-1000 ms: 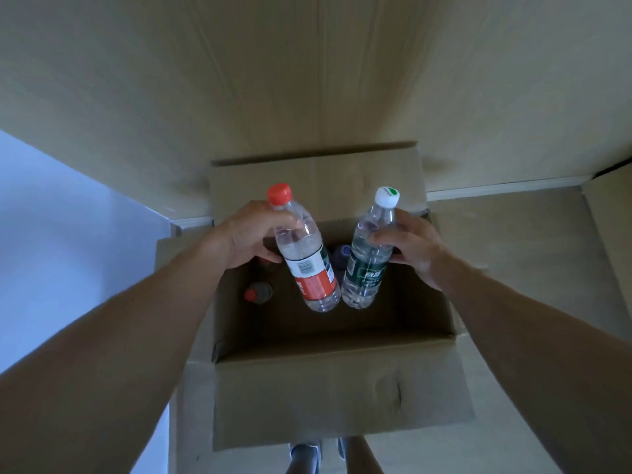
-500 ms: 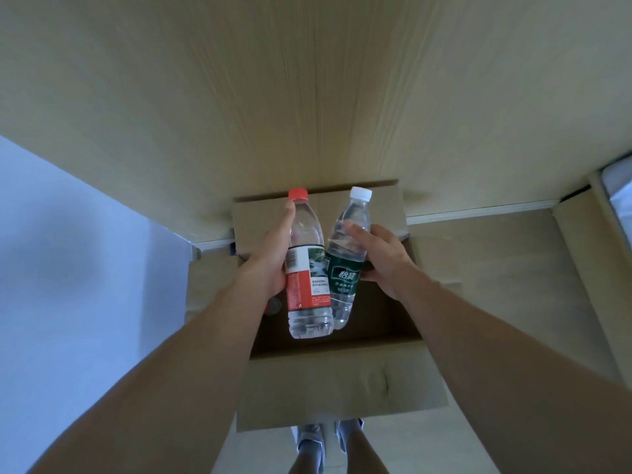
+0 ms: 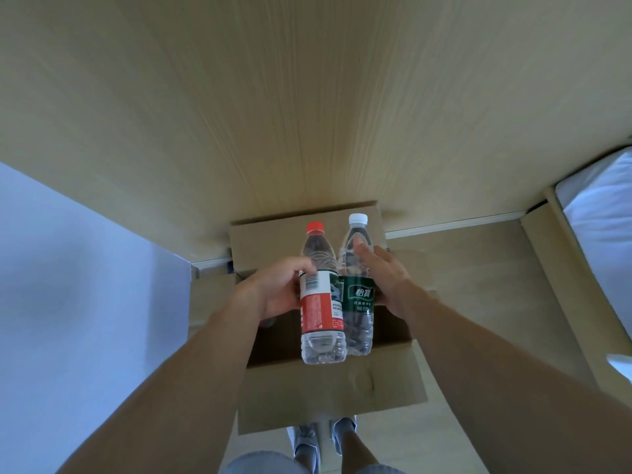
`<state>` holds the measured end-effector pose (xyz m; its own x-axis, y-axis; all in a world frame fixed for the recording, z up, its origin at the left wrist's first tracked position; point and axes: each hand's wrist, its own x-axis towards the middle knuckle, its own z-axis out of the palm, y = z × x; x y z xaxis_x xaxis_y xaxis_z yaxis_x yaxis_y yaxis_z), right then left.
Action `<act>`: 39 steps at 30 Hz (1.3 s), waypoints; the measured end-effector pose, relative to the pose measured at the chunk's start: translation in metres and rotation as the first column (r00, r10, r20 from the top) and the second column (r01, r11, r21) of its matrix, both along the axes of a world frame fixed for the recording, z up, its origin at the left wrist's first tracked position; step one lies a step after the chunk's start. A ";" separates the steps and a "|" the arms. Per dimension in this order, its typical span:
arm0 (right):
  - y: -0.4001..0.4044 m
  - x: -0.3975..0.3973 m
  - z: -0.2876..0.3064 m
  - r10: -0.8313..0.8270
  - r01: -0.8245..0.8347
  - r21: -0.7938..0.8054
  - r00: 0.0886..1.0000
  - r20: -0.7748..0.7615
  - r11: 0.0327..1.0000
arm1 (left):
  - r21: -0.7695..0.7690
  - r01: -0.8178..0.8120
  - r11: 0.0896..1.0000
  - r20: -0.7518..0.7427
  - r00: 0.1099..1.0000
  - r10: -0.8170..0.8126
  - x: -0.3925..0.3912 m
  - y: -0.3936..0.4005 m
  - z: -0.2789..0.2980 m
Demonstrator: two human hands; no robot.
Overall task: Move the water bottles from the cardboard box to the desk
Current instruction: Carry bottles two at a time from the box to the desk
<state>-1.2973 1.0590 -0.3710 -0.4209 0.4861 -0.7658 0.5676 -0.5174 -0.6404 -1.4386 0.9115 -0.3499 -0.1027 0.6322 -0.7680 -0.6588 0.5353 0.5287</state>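
My left hand (image 3: 273,291) grips a clear water bottle with a red cap and red-and-white label (image 3: 321,302). My right hand (image 3: 384,280) grips a second clear bottle with a white cap and dark green label (image 3: 359,295). Both bottles are upright, side by side and touching, held in the air above the open cardboard box (image 3: 328,395) on the floor. The light wood desk (image 3: 307,97) fills the upper part of the view, beyond the box. What lies inside the box is mostly hidden by my hands and the bottles.
A pale blue-white wall or panel (image 3: 68,285) runs down the left. A white mattress or cushion (image 3: 602,227) sits at the right behind a wooden edge. My shoes (image 3: 321,439) stand just below the box's front flap.
Both hands have lifted the two bottles out of the box and brought them upright and together. The view has tilted up, showing more desk.
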 end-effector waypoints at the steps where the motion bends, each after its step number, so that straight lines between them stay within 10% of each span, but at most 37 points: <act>1: 0.000 0.003 0.002 -0.015 0.015 -0.018 1.000 0.008 1.000 | 0.001 0.037 0.999 -0.024 0.999 -0.037 0.000 -0.001 0.002; 22: -0.057 0.090 0.076 -0.315 0.259 -0.305 0.937 -0.152 0.917 | 0.107 0.410 0.906 -0.013 0.912 -0.411 0.061 0.010 0.072; 39: -0.176 0.347 0.123 -0.842 0.824 -0.191 0.497 -0.208 0.533 | 0.139 0.838 0.528 -0.144 0.544 -0.826 0.273 0.033 0.117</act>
<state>-0.9500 0.8827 -0.2482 -0.0171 0.6722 -0.7402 -0.3185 -0.7054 -0.6332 -1.1661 0.9441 -0.2333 0.5033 0.5692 -0.6502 0.0695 0.7233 0.6870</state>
